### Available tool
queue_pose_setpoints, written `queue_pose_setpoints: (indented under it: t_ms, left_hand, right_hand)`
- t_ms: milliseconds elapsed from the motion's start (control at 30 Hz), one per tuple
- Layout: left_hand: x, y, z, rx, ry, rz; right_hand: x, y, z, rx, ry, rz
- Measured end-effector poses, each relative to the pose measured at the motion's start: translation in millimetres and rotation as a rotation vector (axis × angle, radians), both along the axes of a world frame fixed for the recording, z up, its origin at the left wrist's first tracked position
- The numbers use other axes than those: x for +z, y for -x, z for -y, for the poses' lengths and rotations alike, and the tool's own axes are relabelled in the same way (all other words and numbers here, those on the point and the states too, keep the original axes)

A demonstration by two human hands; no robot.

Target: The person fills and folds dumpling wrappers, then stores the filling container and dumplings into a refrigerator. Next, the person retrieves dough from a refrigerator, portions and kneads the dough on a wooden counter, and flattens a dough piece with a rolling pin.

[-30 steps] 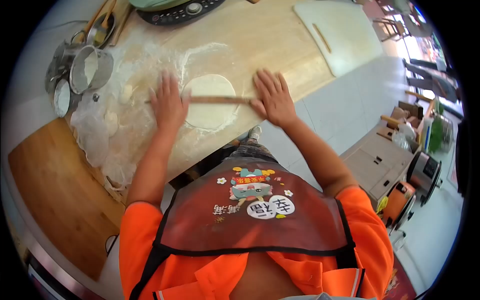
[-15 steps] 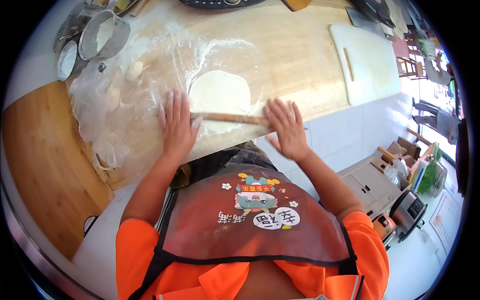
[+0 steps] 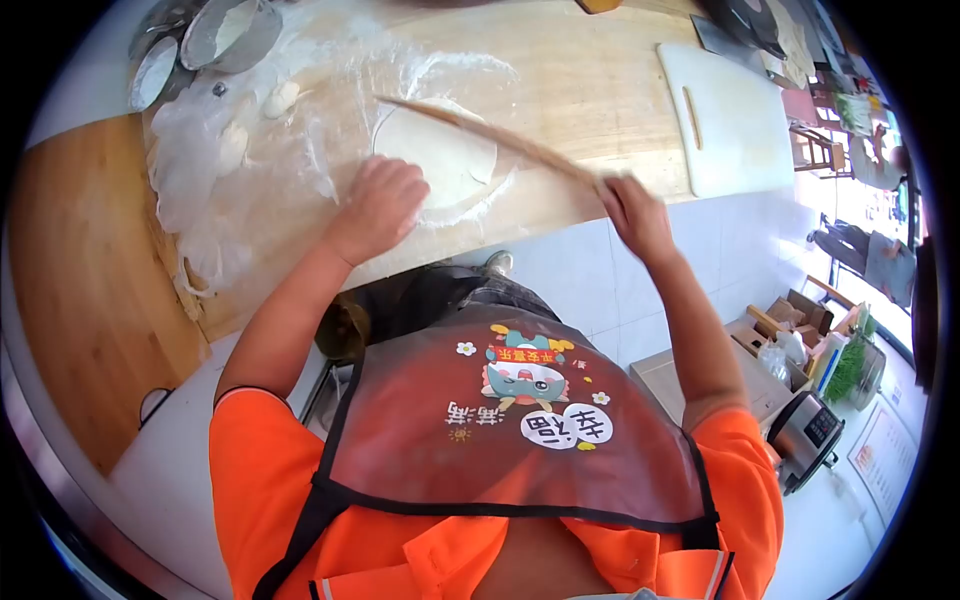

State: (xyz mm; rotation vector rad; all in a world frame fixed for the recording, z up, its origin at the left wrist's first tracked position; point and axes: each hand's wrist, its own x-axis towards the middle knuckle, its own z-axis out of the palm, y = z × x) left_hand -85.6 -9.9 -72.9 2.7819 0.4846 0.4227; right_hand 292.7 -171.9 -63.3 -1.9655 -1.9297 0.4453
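Note:
A round, flat dough sheet [image 3: 445, 165] lies on the floured wooden worktop. My right hand [image 3: 637, 213] is closed round one end of a long, thin rolling pin [image 3: 545, 155]. The pin slants up and to the left, with its far end passing over the upper part of the sheet. At the near left edge of the dough, my left hand [image 3: 382, 207] is closed with its fingers curled onto that edge; the fingertips are partly hidden and slightly blurred.
Small dough balls [image 3: 281, 99] sit left on the worktop [image 3: 570, 80], beside a crumpled plastic bag [image 3: 195, 140]. A metal bowl with flour [image 3: 232, 35] stands at the back left. Right lies a white cutting board [image 3: 735, 130]. Distant people show at far right.
My right hand has lifted the rolling pin's end and swung it right, so the pin now slants. My left hand has left the pin and curled at the dough's edge.

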Motion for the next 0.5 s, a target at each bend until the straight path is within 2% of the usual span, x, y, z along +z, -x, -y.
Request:
queue_pose_setpoints:
  t_ms: [133, 233, 333, 433, 500]
  left_hand:
    - [-14.0, -5.0, 14.4, 0.049, -0.109, 0.0]
    - [-14.9, -14.5, 18.8, 0.201, 0.143, 0.003]
    - [2.7, -27.5, 32.9, 0.522, 0.558, 0.117]
    - [8.9, -24.9, 48.7, 0.416, 0.44, -0.02]
    - [6.0, -14.3, 63.6, 0.202, 0.189, -0.067]
  right_hand:
    - [33.7, -4.0, 130.0, -0.106, 0.202, -0.146]
    - [47.0, 3.4, 179.4, -0.18, 0.308, -0.153]
    - [32.3, 37.9, 157.1, -0.195, 0.251, -0.233]
    - [-1.5, 84.1, 102.3, -0.275, 0.26, -0.372]
    - [-12.3, 104.0, 70.5, -0.359, 0.334, -0.449]
